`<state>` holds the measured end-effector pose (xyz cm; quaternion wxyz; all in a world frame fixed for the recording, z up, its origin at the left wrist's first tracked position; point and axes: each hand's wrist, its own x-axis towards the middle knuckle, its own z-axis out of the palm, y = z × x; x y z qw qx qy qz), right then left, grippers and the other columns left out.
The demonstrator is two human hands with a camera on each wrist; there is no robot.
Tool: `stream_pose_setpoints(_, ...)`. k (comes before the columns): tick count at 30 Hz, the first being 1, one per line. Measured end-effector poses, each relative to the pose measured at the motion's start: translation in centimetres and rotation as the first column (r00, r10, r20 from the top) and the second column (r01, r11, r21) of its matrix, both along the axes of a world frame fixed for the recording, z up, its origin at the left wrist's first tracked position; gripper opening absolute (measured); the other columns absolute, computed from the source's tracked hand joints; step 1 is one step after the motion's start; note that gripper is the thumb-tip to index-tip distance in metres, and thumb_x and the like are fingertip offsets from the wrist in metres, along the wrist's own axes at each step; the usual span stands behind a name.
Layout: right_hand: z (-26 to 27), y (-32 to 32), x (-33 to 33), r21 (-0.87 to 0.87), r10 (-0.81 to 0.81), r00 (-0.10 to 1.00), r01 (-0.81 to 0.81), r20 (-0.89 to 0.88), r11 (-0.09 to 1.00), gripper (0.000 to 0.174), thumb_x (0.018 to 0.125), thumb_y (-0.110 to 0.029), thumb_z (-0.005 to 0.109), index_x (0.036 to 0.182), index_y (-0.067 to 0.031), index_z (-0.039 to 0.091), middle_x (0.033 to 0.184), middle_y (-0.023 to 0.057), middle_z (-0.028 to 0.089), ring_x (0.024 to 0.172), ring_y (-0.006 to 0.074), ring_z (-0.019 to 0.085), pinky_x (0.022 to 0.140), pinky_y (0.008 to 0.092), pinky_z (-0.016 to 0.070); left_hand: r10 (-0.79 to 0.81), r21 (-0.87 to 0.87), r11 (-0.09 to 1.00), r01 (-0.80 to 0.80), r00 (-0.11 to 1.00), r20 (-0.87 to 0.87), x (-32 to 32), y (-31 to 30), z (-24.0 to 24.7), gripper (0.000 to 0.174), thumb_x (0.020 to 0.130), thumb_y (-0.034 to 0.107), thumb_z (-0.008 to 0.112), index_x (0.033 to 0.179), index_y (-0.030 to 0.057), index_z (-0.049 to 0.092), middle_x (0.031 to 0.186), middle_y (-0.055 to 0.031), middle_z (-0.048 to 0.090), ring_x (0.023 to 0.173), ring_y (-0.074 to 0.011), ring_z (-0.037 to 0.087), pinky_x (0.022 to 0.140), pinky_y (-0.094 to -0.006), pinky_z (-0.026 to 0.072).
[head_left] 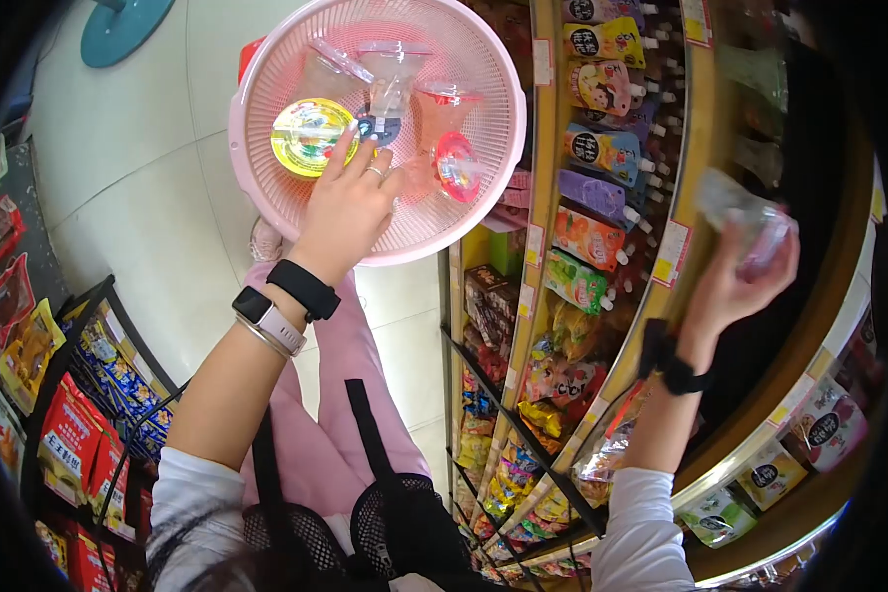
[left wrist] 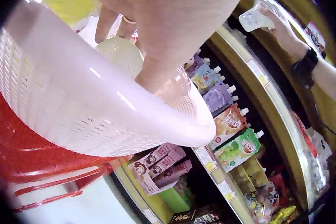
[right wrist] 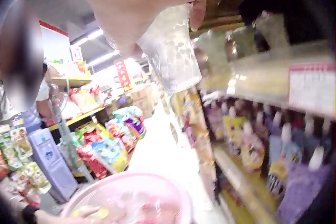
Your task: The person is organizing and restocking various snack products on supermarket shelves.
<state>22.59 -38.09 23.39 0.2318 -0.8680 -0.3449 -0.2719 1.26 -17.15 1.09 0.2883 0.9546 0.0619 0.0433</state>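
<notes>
A pink basket [head_left: 251, 187] holds a yellow-lidded round pack [head_left: 311, 138], a red-rimmed cup [head_left: 458, 166] and several clear packs. Over it, the left hand [head_left: 350, 212] reaches in with its fingers on or just above a dark-labelled pack [head_left: 379, 126] beside the yellow lid; exact contact cannot be told. In the left wrist view that hand [left wrist: 163, 19] hangs over the basket's rim [left wrist: 121, 98]. At the shelf on the right, the right hand [head_left: 750, 276] grips a clear, pouch-like pack [head_left: 760, 232]. The right wrist view shows the pack [right wrist: 173, 50] hanging below the right hand [right wrist: 142, 3].
Spouted pouches [head_left: 602, 148] line the shelf between basket and right hand, with price tags [head_left: 672, 253] on the shelf edges. Snack bags [head_left: 74, 434] fill a rack at lower left. A red stool [left wrist: 47, 145] stands under the basket. More bags [head_left: 829, 424] lie at lower right.
</notes>
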Motion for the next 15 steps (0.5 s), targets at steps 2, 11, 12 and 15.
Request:
stream_pose_setpoints(2,-2.6,2.0,-3.7,0.024,0.137,0.963,-0.135,-0.232,0.991,0.067,0.068,-0.009,0.075,0.125,0.0009,0.041,0.124,0.0160,0.047,0.111,0.0263,0.049,0.096,0.0381,0.0395,0.001,0.059,0.998,0.000,1.000,-0.007,0.2,0.0,-0.3,0.040,0.068,0.012,0.065,0.107,0.0077,0.057,0.116,-0.0106,0.054,0.120,-0.0266,0.043,0.109,-0.0467,0.0202)
stream_pose_setpoints(11,-15.4,12.9,-10.8,-0.086,0.313,0.817,-0.401,-0.485,0.912,0.056,0.063,-0.011,0.074,0.114,-0.0062,0.053,0.116,0.0160,0.049,0.106,0.0352,0.045,0.088,0.0412,0.0422,-0.082,0.057,0.995,0.082,0.997,-0.017,-1.5,1.3,1.2,0.035,0.076,0.007,0.051,0.111,0.0040,0.056,0.120,-0.0122,0.054,0.122,-0.0256,0.043,0.109,-0.0477,0.0205)
stream_pose_setpoints(12,-15.9,13.4,-10.6,-0.088,0.314,0.816,-0.403,-0.486,0.911,0.056,0.063,-0.011,0.074,0.114,-0.0062,0.053,0.116,0.0160,0.049,0.106,0.0352,0.045,0.088,0.0412,0.0422,-0.084,0.015,0.996,0.084,0.996,0.002,-1.8,1.5,1.3,0.034,0.076,0.007,0.051,0.110,0.0032,0.056,0.120,-0.0123,0.054,0.122,-0.0251,0.042,0.108,-0.0480,0.0210)
stream_pose_setpoints(15,-16.4,14.7,-9.6,-0.118,0.235,0.856,-0.321,-0.460,0.940,0.041,0.067,-0.008,0.069,0.105,-0.0038,0.055,0.107,0.0153,0.053,0.099,0.0334,0.048,0.083,0.0415,0.0433,-0.048,-0.016,0.999,0.049,0.998,0.045,-2.0,1.5,1.9,0.031,0.075,0.004,0.050,0.105,0.0021,0.057,0.115,-0.0128,0.056,0.116,-0.0244,0.048,0.108,-0.0456,0.0237)
